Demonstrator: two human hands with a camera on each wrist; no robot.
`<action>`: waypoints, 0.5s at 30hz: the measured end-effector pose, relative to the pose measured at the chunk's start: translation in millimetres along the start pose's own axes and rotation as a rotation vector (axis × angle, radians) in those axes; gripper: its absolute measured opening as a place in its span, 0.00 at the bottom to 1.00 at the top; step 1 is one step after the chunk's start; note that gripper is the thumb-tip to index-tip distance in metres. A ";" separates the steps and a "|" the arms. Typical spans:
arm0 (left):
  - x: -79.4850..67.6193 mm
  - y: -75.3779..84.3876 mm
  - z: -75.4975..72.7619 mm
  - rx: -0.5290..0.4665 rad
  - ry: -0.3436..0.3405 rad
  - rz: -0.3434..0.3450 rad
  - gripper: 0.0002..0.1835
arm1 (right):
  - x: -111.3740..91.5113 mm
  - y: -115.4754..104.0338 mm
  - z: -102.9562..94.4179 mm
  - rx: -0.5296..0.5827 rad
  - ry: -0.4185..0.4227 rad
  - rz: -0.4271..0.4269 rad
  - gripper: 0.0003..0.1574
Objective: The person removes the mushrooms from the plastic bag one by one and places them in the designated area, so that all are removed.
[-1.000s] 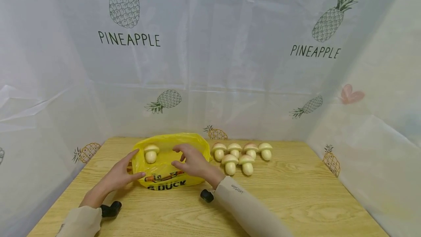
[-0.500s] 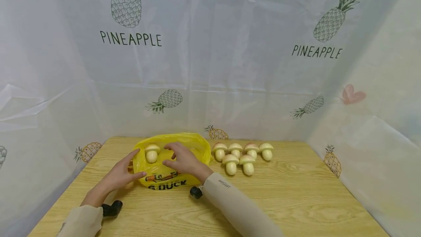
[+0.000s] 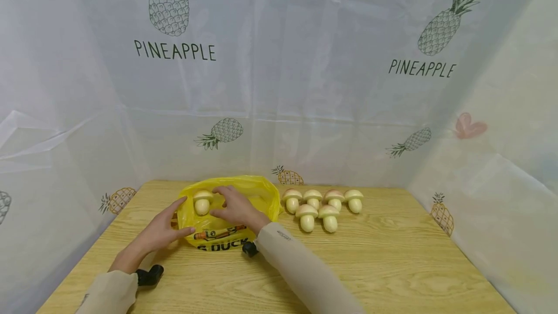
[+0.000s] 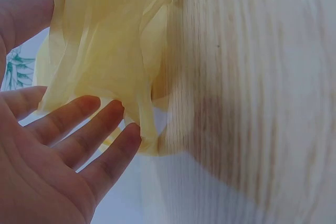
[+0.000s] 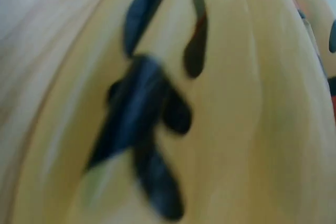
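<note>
A yellow plastic bag [image 3: 261, 207] printed with "DUCK" lies with its mouth held wide at the left of the table. One pale mushroom [image 3: 202, 202], smooth like a model, is inside its left part. My left hand [image 3: 160, 229] is at the bag's left edge, thumb and fingers spread. In the left wrist view its fingers [image 4: 86, 140] extend along the yellow plastic. Over the bag's mouth is my right hand [image 3: 237, 207], fingers and thumb apart, tips just right of the mushroom. Only printed yellow plastic [image 5: 226, 103] fills the right wrist view.
Several more mushrooms [image 3: 330, 218] stand in two rows right of the bag on the wooden table [image 3: 392, 251]. Behind the table hangs a white curtain [image 3: 301, 86] printed with pineapples, and similar sheets flank both sides.
My right hand has moved left across the bag's mouth, closer to the mushroom inside. My left hand stays at the bag's left edge. The row of mushrooms has not moved.
</note>
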State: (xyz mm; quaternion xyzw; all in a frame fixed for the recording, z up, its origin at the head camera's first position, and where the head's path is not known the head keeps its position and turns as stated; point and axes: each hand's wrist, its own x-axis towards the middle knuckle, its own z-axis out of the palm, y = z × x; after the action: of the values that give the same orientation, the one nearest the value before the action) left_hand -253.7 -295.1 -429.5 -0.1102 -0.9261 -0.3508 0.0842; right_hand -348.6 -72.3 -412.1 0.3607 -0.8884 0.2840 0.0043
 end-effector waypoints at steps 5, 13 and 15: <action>0.5 -1.1 0.1 0.001 0.000 0.003 0.51 | 8.4 -3.5 6.4 -0.038 -0.009 0.025 0.41; 0.2 -2.0 1.4 -0.020 -0.012 -0.006 0.51 | 13.9 -5.9 13.1 -0.024 -0.051 0.083 0.43; 0.6 -2.3 1.6 -0.020 -0.010 -0.006 0.51 | 15.8 -5.2 14.7 -0.029 -0.064 0.081 0.44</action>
State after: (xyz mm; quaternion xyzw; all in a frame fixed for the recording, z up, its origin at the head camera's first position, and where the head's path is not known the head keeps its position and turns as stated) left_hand -255.0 -295.7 -432.0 -0.1099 -0.9234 -0.3597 0.0771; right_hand -354.0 -92.8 -418.5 0.3334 -0.9059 0.2593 -0.0300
